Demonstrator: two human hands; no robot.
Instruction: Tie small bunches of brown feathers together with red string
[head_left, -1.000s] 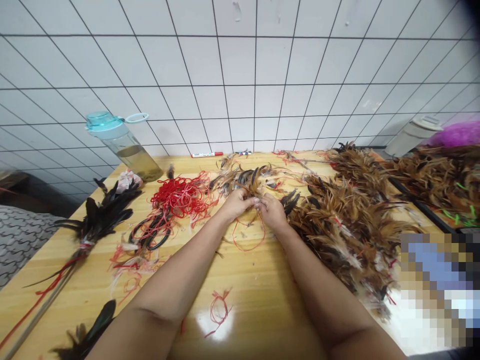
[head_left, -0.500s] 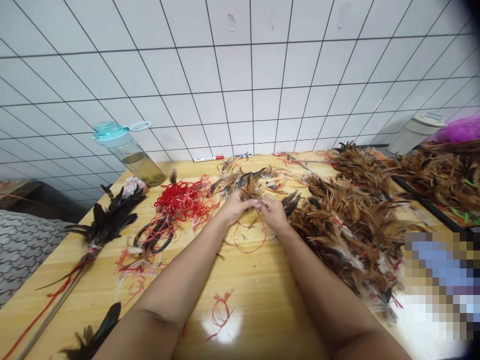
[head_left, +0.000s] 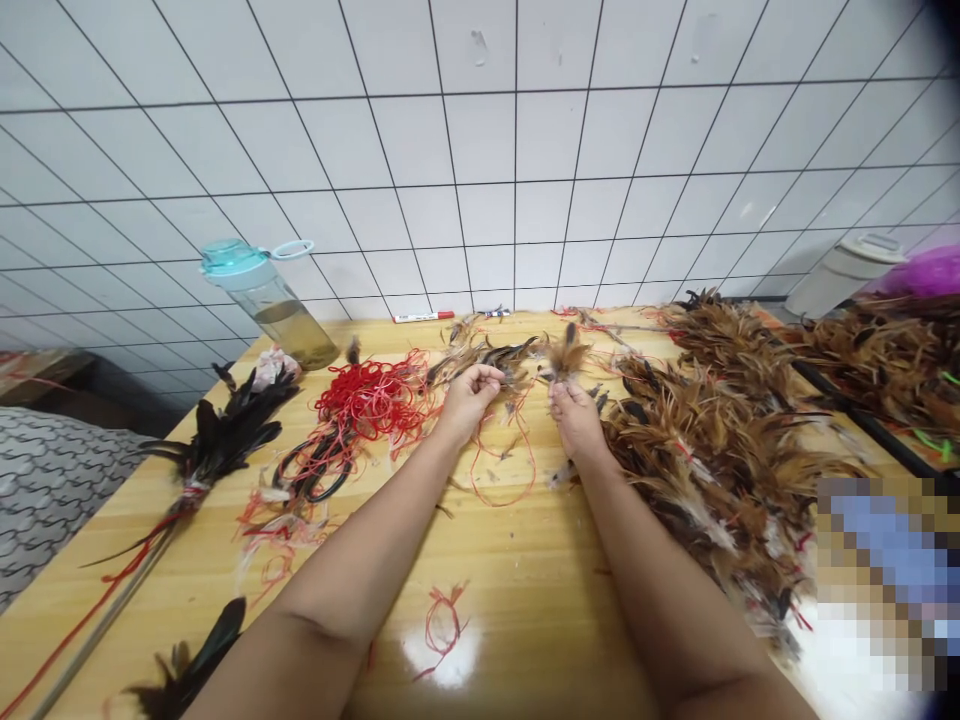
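At the far left we note a bundle of black feathers (head_left: 217, 440) bound to a stick (head_left: 112, 620) lying on the wooden table (head_left: 525, 600). Behind it, near the tiled wall, we record a blue-lidded bottle (head_left: 274, 310) partly filled with a yellowish liquid. Next comes a tangled heap of red string (head_left: 371, 395), with black loop handles (head_left: 330, 480) lying at its near edge.

At the centre we find the left hand (head_left: 466, 400) with fingers curled and thumb and forefinger drawn close together; we cannot tell whether anything is pinched between them. Loose feathers lie about its fingertips. A thin red loop of string (head_left: 534, 475) lies on the tabletop between the two hands, on the near side.

The right hand (head_left: 576, 415), well apart from the left, has its fingers closed on the base of a small brown feather tuft (head_left: 568, 358), whose tips point towards the wall. Immediately right of it we observe a large pile of brown feathers (head_left: 720, 430), and beyond that a pale tumbler (head_left: 840, 280).
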